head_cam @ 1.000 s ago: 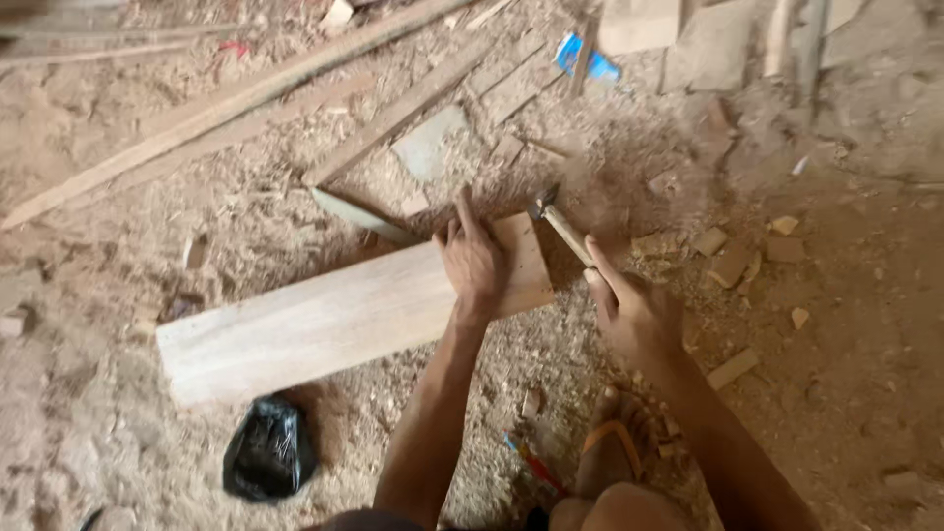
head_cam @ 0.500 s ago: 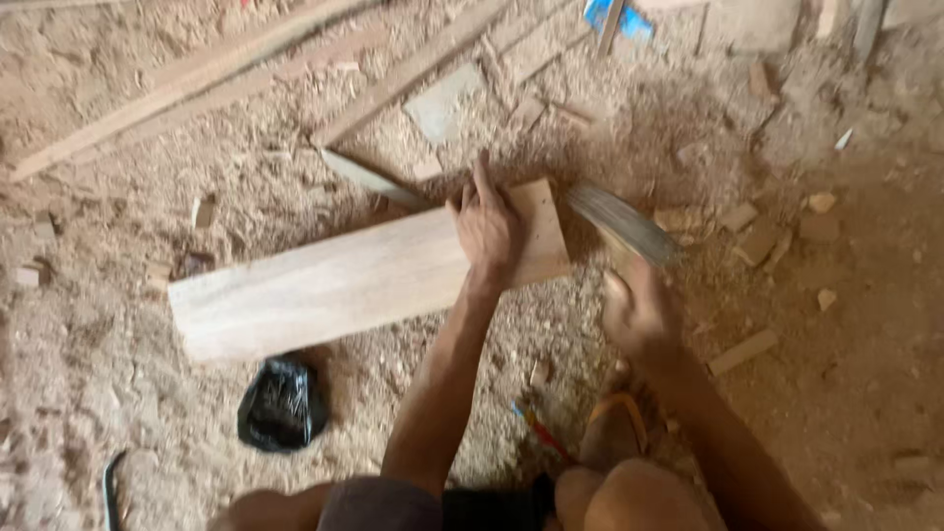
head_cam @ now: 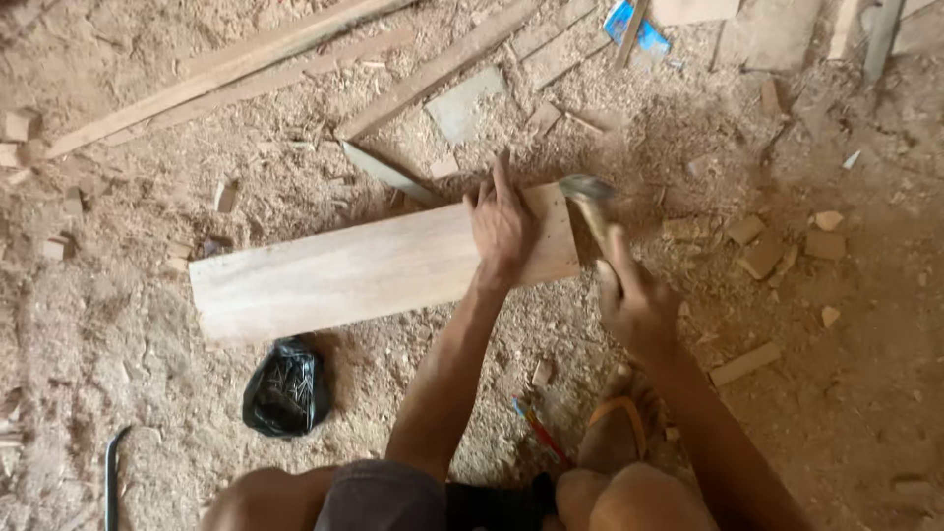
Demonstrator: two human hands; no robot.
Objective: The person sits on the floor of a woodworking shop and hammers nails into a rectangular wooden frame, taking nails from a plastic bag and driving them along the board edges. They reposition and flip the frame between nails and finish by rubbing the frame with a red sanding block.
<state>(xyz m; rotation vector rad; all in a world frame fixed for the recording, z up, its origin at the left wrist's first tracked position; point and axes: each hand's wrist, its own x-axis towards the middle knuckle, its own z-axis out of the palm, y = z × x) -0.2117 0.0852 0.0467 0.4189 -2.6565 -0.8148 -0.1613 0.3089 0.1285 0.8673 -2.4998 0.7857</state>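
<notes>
A pale wooden plank (head_cam: 344,270) lies flat on the sawdust-covered ground. My left hand (head_cam: 503,228) rests on its right end, fingers spread and pointing away from me. My right hand (head_cam: 634,300) grips the wooden handle of a hammer (head_cam: 588,202), whose metal head hangs just past the plank's right end. The hammer is blurred by motion.
A black plastic bag (head_cam: 287,388) of nails sits near the plank's left end. Long wooden strips (head_cam: 226,74) and a flat grey offcut (head_cam: 462,103) lie farther away. Small wood blocks (head_cam: 762,256) scatter at the right. My sandalled foot (head_cam: 615,433) is below.
My right hand has swung the hammer back toward the plank's right end. My left hand stays pressed on the plank. The view has shifted slightly.
</notes>
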